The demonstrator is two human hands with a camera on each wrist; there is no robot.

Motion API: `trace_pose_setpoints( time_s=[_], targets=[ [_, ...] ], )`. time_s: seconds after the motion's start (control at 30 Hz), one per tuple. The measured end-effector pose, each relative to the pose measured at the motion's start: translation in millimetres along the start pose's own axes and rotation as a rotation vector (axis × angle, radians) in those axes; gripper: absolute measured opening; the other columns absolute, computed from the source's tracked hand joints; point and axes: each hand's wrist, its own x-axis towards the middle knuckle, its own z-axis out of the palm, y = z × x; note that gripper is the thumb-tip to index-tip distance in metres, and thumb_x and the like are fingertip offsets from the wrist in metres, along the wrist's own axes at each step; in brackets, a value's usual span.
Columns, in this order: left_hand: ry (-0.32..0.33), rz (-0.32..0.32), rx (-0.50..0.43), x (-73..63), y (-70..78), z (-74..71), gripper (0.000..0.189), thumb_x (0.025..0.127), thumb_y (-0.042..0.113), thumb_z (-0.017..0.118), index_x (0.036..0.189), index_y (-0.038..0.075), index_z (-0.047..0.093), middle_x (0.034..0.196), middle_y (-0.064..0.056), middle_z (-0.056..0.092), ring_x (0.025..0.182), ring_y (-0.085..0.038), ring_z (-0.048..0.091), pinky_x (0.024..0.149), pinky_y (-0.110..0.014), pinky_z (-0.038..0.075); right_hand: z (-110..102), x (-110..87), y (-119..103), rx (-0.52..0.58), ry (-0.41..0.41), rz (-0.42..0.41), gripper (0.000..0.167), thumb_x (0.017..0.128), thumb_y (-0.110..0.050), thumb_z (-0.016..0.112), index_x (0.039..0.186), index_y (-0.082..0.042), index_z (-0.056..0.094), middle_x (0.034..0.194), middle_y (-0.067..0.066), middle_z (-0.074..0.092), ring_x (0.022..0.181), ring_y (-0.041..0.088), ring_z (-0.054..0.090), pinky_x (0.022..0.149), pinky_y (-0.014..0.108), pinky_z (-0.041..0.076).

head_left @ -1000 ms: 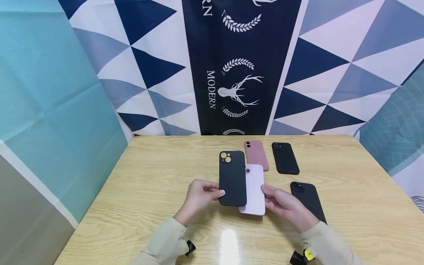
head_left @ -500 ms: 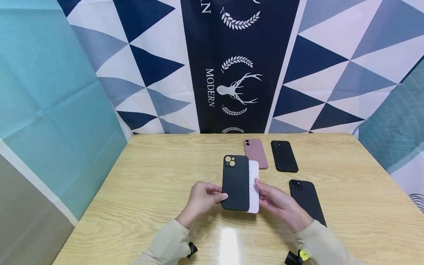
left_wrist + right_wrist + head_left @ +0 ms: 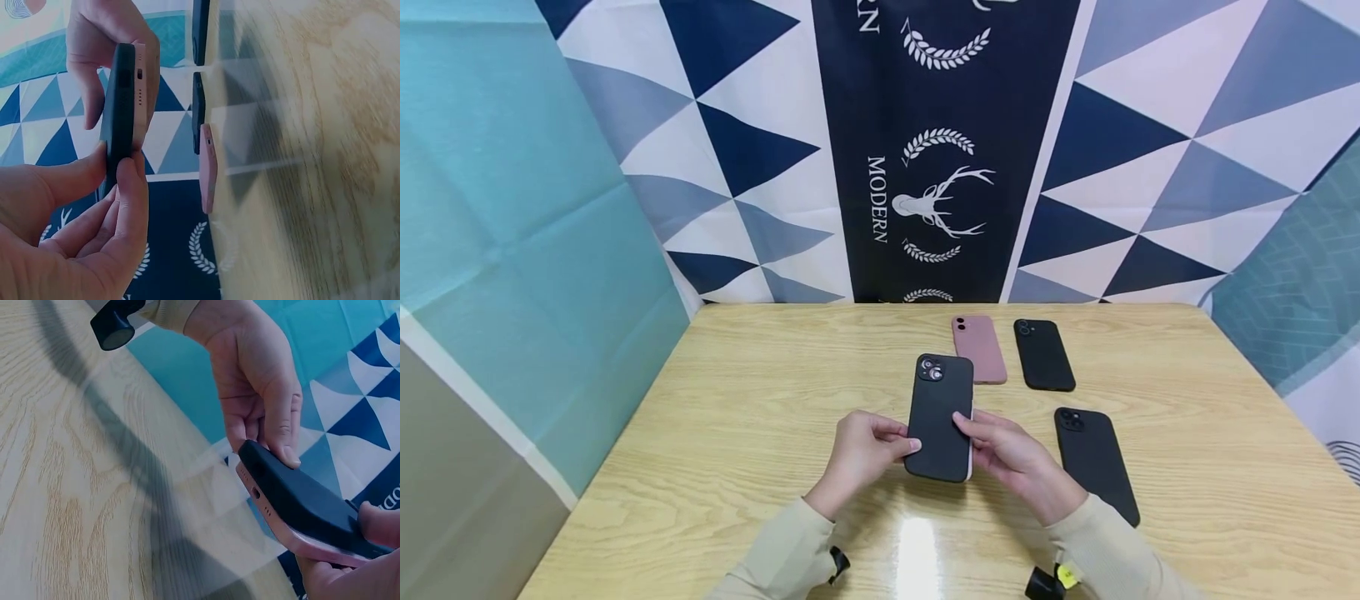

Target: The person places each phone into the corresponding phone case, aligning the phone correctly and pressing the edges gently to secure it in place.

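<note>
A black phone case (image 3: 936, 425) is held up over the table, with a pale pink phone (image 3: 970, 472) right behind it. The phone's lens shows through the camera cutout. My left hand (image 3: 867, 454) pinches the case's lower left edge between thumb and fingers. On the other side my right hand (image 3: 1011, 458) grips case and phone together, thumb on the case's back, fingers behind. In the left wrist view the case (image 3: 119, 119) and phone (image 3: 140, 100) lie face to face, the phone's port edge beside the case. From the right wrist, the phone (image 3: 284, 534) sits under the case (image 3: 300, 494).
On the wooden table (image 3: 760, 375) lie a pink phone (image 3: 981, 350) and a black phone (image 3: 1045, 356) at the back. Another black phone (image 3: 1096, 462) lies right of my right hand. A patterned cloth (image 3: 925, 125) hangs behind the table.
The right hand has moved left with the phone, which has slid behind the case until nearly covered. The right thumb now lies on the case. The case has shifted slightly right and down.
</note>
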Motion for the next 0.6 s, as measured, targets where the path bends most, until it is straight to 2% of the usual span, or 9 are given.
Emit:
trace_pose_setpoints(
  time_s=[0.13,0.23,0.3,0.37,0.47,0.53,0.6],
  targets=[
    [0.004,0.012,0.005,-1.7,-0.9,1.6,0.018,0.075,0.009,0.081,0.085,-0.004,0.074,0.075,-0.018,0.074,0.061,-0.018,0.071,0.052,-0.019,0.054,2,-1.0,0,-0.04,0.021,-0.003,0.062,0.098,-0.019,0.055,0.148,0.005,0.027,0.098,-0.014,0.071,0.094,-0.002,0.066,0.084,0.016,0.054],
    [-0.008,0.006,0.03,-4.2,-4.5,3.9,0.019,0.076,0.013,0.08,0.086,-0.003,0.075,0.075,-0.015,0.074,0.062,-0.016,0.07,0.053,-0.019,0.053,3,-3.0,1,-0.071,0.044,-0.007,0.059,0.098,-0.02,0.055,0.146,0.007,0.031,0.096,-0.014,0.072,0.092,-0.002,0.067,0.083,0.016,0.054],
    [-0.044,-0.013,0.008,-5.7,-7.1,5.4,0.021,0.079,0.016,0.078,0.088,-0.003,0.075,0.076,-0.016,0.074,0.063,-0.019,0.071,0.055,-0.02,0.054,4,-4.4,1,-0.08,0.062,-0.01,0.054,0.098,-0.02,0.055,0.143,0.006,0.037,0.093,-0.014,0.073,0.09,-0.003,0.067,0.082,0.015,0.054],
    [-0.107,-0.051,-0.066,-6.4,-9.5,6.4,0.023,0.084,0.017,0.074,0.092,-0.005,0.074,0.08,-0.018,0.074,0.067,-0.023,0.073,0.06,-0.024,0.058,4,-5.1,0,-0.078,0.068,-0.017,0.049,0.099,-0.02,0.054,0.14,0.004,0.042,0.092,-0.015,0.072,0.089,-0.004,0.066,0.082,0.013,0.053],
    [-0.215,-0.127,-0.241,-6.5,-11.1,5.9,0.026,0.09,0.013,0.066,0.101,-0.011,0.07,0.089,-0.026,0.073,0.076,-0.031,0.074,0.069,-0.032,0.061,4,-5.1,-2,-0.078,0.084,-0.02,0.044,0.099,-0.021,0.053,0.136,0.002,0.047,0.089,-0.016,0.072,0.087,-0.006,0.064,0.082,0.012,0.052],
    [-0.273,-0.171,-0.349,-6.7,-11.3,4.6,0.027,0.092,0.007,0.062,0.107,-0.015,0.065,0.097,-0.031,0.07,0.081,-0.033,0.074,0.076,-0.036,0.061,5,-5.2,-3,-0.082,0.091,-0.014,0.048,0.1,-0.024,0.052,0.138,0.003,0.044,0.089,-0.016,0.071,0.087,-0.006,0.064,0.081,0.012,0.052],
    [-0.302,-0.195,-0.41,-7.4,-11.0,3.1,0.028,0.091,0.002,0.061,0.112,-0.017,0.061,0.102,-0.034,0.068,0.084,-0.032,0.073,0.079,-0.038,0.06,6,-5.7,-3,-0.094,0.095,-0.011,0.053,0.1,-0.026,0.051,0.141,0.005,0.039,0.089,-0.016,0.07,0.087,-0.005,0.064,0.08,0.013,0.053]
  ],
)
